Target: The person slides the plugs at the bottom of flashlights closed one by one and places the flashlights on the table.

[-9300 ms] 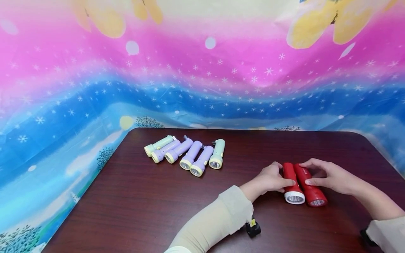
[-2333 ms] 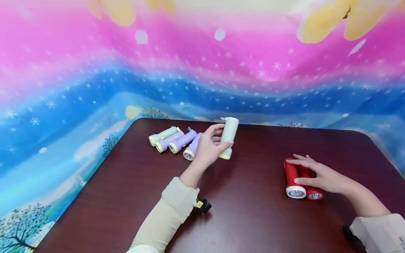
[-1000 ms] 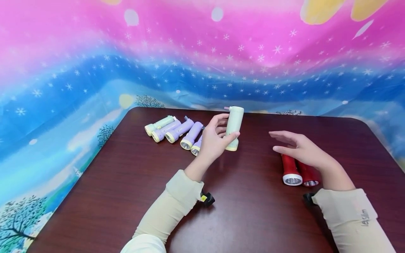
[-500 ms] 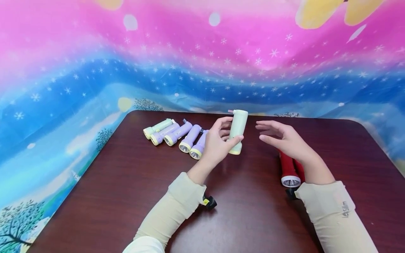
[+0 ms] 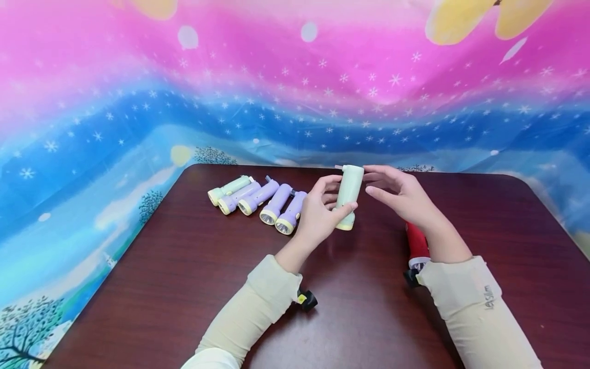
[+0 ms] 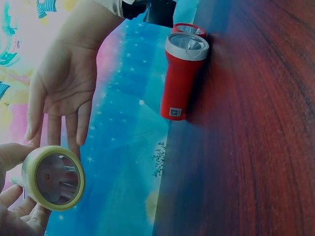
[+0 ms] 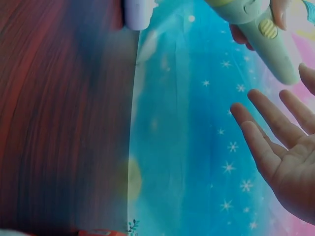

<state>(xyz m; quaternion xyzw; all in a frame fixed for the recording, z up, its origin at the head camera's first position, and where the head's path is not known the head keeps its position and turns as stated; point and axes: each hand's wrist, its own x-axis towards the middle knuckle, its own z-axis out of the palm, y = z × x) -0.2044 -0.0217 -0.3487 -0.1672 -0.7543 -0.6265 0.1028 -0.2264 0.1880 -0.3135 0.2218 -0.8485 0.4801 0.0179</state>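
Above the table, my left hand (image 5: 318,207) grips a mint-green flashlight (image 5: 350,187) by its body, thumb across the front. Its yellow-rimmed lens (image 6: 56,179) points down and its tail points up, with a small plug prong sticking out to the left. A ribbed yellow switch (image 7: 268,29) shows on its side in the right wrist view. My right hand (image 5: 403,195) is beside the flashlight's tail, fingers extended and holding nothing, fingertips right at its edge. Below the right forearm lies a red flashlight (image 5: 416,243) with a white rim, partly covered by that arm.
Several purple flashlights (image 5: 275,203) and one more mint flashlight (image 5: 229,188) lie in a row at the back left of the brown table (image 5: 193,287). A second red flashlight (image 6: 189,28) shows behind the first in the left wrist view. A printed cloth (image 5: 276,123) hangs behind.
Both hands were at the red flashlights first. My left hand has since picked up the mint flashlight from the row; my right hand has left the red ones and moved left to it.
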